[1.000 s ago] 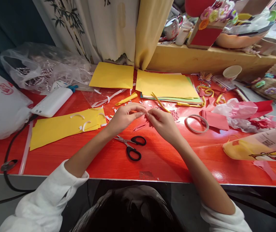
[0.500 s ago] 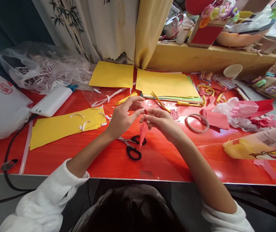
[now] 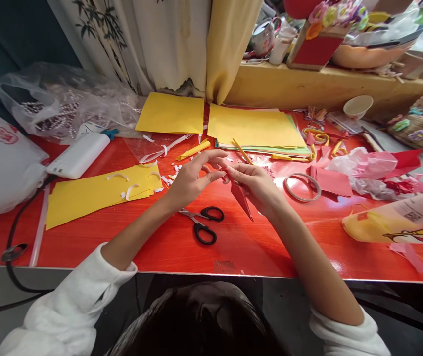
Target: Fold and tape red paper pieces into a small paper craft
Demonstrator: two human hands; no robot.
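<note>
Above the red table (image 3: 174, 257), both hands meet at a narrow folded piece of red paper (image 3: 242, 201), its pointed end hanging down to the right. My right hand (image 3: 258, 187) pinches the paper near its upper end between thumb and fingers. At that same upper end, the thumb of my left hand (image 3: 191, 182) presses on the tip; its forefinger arches above, and its other fingers are partly hidden. Black-handled scissors (image 3: 197, 230) lie below the hands with the blades pointing left. A thin rolled piece of yellow paper (image 3: 193, 150) rests just beyond my left hand.
Yellow paper strips (image 3: 85, 200) with white scraps lie at left, beside a white power bank-like block (image 3: 81, 155). Yellow sheets (image 3: 252, 127) are stacked at the back. To the right are a pale ring (image 3: 303, 200), red paper (image 3: 332, 182), crumpled tissue (image 3: 359, 168) and a printed pouch (image 3: 400, 217).
The red paper's lower end has swung from hanging almost straight down over the scissors to pointing down and right. My right-hand fingers have shifted on it; both hands stay close together.
</note>
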